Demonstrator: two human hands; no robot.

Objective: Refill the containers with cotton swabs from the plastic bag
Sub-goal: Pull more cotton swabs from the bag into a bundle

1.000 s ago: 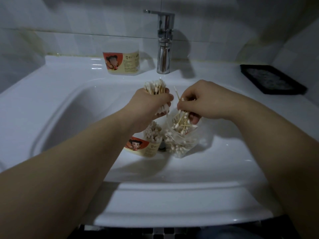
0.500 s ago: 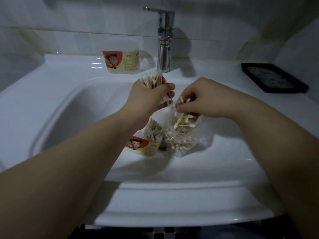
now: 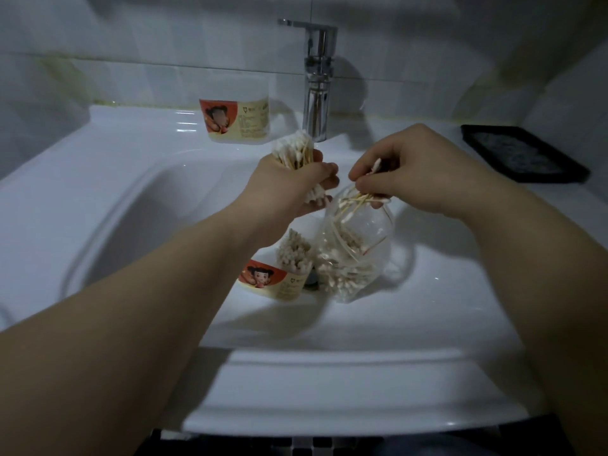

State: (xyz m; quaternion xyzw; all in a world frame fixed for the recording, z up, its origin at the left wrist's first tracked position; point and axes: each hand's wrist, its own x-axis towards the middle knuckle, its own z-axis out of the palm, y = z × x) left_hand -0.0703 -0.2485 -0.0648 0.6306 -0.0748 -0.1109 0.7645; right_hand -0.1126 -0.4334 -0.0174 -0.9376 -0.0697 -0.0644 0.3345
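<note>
Sink (image 3: 329, 390): the near rim is in the foreground, and both forearms reach over it into the bowl.
Front container (image 3: 276, 281): it's down in the basin and looks tilted, with standing swabs (image 3: 294, 255) packed in. The risk is that the left forearm passes right above it, and one brush could knock it over on that slope.
Plastic bag (image 3: 355, 255): it's just right of the container, mouth up, with cotton heaped at the bottom. The walls are soft, so a tug at the mouth could fold it and dump the lot.
Drain (image 3: 311, 279): a dark spot between container and bag. Anything dropped would likely roll that way.
Left hand (image 3: 289, 189): it's clenched round a fat bundle (image 3: 296, 153), with heads poking out above and below the fist. Outer sticks could slide free if the grip eases.
Right hand (image 3: 418, 172): the fingertips pinch a few swabs (image 3: 358, 199) at the bag's mouth. They're splayed, so one could snag or fall.
Back container (image 3: 235, 121): it's on the ledge left of the faucet (image 3: 317, 83), well apart from both hands. Carrying swabs there means crossing the open basin.
Hard to tell: whether the basin is wet, whether the back container holds anything or has a lid, and whether bag and front container touch.
Hidden: the left hand and bundle cover the basin's far slope, and the right palm is turned away.
Cut off: the black tray (image 3: 523, 153) at far right is dim, and I can't make out what's on it.
</note>
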